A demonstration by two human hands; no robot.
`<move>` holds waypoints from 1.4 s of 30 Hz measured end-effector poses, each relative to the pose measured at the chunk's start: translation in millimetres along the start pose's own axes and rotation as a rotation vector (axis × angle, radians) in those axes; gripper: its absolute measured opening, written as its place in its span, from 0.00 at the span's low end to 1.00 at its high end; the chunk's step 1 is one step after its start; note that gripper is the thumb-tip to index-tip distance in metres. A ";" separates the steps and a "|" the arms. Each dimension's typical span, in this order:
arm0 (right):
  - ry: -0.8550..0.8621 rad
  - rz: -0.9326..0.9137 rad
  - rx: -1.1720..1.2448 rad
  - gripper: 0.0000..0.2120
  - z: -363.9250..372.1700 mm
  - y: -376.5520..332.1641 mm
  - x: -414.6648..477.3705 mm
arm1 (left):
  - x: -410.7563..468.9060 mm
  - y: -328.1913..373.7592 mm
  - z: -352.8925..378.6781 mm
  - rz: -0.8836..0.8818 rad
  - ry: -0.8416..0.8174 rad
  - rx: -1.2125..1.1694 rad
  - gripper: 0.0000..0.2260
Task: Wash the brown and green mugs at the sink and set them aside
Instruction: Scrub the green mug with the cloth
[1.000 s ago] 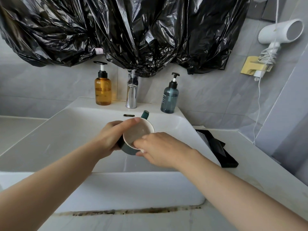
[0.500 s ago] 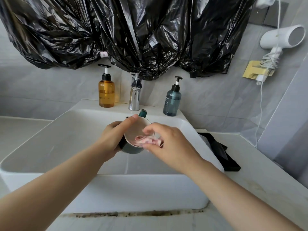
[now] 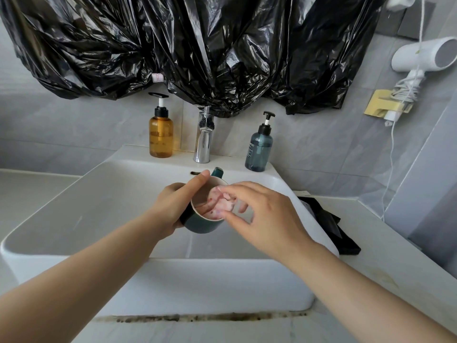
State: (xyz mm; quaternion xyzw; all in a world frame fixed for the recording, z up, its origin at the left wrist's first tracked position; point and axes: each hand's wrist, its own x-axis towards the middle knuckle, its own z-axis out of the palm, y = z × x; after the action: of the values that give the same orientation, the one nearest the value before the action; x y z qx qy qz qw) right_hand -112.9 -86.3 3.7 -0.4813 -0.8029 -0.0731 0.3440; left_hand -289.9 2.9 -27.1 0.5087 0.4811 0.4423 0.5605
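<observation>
Sink [image 3: 173, 283]: white basin, front wall nearest.
Left hand [image 3: 170, 209]: fingers wrapped round green mug [image 3: 200, 225], thumb on rim; mug held tilted above the basin.
Right hand [image 3: 267, 219]: fingers bent into the mug's mouth, blurred; whether they grip cannot be told.
Rear ledge: tap [image 3: 204, 142] between amber bottle [image 3: 160, 137] and blue bottle [image 3: 258, 149].

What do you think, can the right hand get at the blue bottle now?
Probably yes: the right hand pinches a pink wad in the green mug, but nothing stands between it and the blue bottle.
</observation>
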 end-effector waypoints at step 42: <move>-0.580 -0.281 -0.572 0.08 20.1 1.7 38.3 | -7.7 5.9 4.4 0.030 -0.040 0.011 0.35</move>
State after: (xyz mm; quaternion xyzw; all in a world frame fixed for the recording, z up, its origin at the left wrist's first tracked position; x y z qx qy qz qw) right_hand -132.7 -48.7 12.1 -0.4437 -0.8716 -0.2006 -0.0568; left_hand -286.7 -4.8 -20.5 0.5277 0.4646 0.4379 0.5602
